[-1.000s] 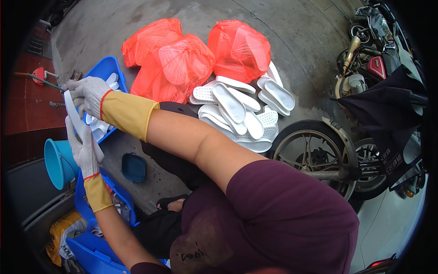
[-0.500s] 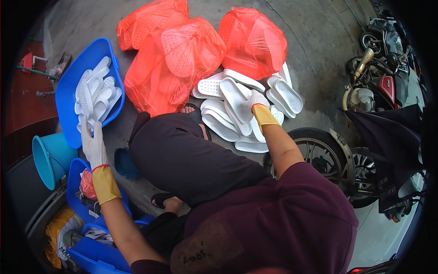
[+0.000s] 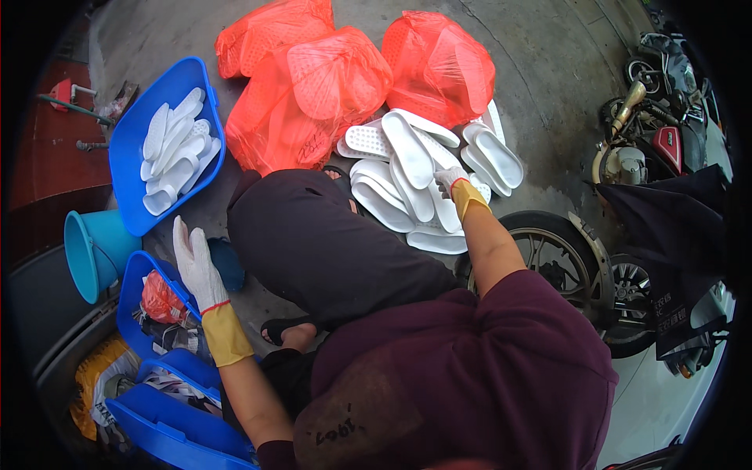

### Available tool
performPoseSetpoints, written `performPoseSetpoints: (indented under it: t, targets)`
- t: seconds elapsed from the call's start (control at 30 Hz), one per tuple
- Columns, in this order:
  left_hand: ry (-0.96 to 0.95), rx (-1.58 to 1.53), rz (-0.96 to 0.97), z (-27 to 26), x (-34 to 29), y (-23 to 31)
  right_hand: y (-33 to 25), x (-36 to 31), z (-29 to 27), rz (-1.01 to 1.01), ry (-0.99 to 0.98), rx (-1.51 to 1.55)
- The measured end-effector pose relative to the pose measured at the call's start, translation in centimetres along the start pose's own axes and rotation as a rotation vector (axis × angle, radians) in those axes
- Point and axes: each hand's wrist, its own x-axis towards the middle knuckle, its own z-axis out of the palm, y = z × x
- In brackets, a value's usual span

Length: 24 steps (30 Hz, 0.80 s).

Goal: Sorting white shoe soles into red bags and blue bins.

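My left hand (image 3: 194,262), in a white knit glove with a yellow cuff, is open beside the blue tub, fingers stretched out and holding nothing. White shoe soles lie stacked in that blue tub (image 3: 217,160). To the right, my gloved right hand (image 3: 452,179) reaches into a loose pile of white soles on the ground. Its fingers curl at the upper end of a white shoe sole (image 3: 445,210) on the pile's near side; the fingertips are partly hidden. Another smooth sole (image 3: 409,149) lies on top, just left of that hand.
Red plastic bags (image 3: 309,98) full of soles stand beyond the pile. A teal bucket (image 3: 81,247) and further blue tubs (image 3: 168,423) with mixed items are at the left. A motorcycle wheel (image 3: 548,262) stands close to my right forearm, with parked motorcycles (image 3: 638,164) farther right.
My left hand has drawn back from the blue tub, toward my body and to the right. My right hand has slid slightly nearer over the pile. The whole view has shifted a little.
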Motion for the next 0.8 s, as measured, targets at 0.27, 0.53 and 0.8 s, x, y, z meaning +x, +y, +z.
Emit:
performPoseSetpoints:
  t: [0.27,0.53,0.8]
  targets:
    - [0.070,0.213,0.094,-4.7,-3.7,2.6,-1.8,1.0,8.2,-0.079,0.108,-0.452]
    - [0.258,0.083,-0.152,-8.2,-9.3,-1.5,-0.1,-0.4,4.5,-0.376,-0.045,0.604]
    - [0.161,-0.079,0.032,-3.7,-6.0,4.5,-19.0,-8.5,-4.7,-1.095,-0.272,0.410]
